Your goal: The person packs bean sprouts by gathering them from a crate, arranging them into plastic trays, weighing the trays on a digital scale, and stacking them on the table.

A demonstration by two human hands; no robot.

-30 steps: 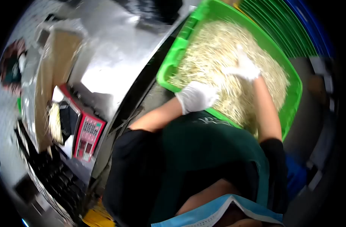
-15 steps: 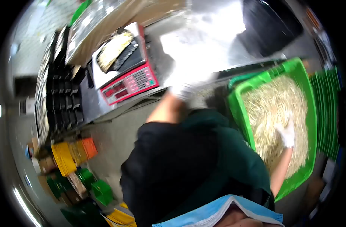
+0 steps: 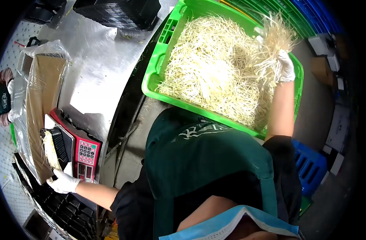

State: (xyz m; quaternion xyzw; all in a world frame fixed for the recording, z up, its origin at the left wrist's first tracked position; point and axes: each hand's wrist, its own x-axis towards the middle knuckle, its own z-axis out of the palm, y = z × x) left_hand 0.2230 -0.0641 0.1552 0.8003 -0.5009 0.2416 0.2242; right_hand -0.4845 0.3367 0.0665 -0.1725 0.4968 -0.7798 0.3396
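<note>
- Green crate (image 3: 151, 78): in front of the person, holding a heap of pale sprouts (image 3: 209, 64).
- Right hand (image 3: 286, 66): white-gloved, over the green crate's right part, fingers closed on a loose bunch of sprouts (image 3: 275, 40), strands sticking out upward and hanging down.
- Left hand (image 3: 65, 182): white-gloved, well to the left of the green crate, thumb and fingers apart, at the near end of a black tray (image 3: 60, 146) of sprouts; whether it touches, I cannot tell.
- Red scale (image 3: 87, 154): left of the green crate, on the metal counter (image 3: 101, 60), bearing that tray.
- Plastic-lined box (image 3: 45, 86): farther left of the green crate, beyond the scale.
- Stacked black trays (image 3: 123, 12): on the counter, up and left of the green crate.
- Stacked green crates (image 3: 289, 14): just beyond the green crate.
- Blue crate (image 3: 311, 166): down and right of the green crate.
- Another person (image 3: 2, 98): far left of the green crate.
</note>
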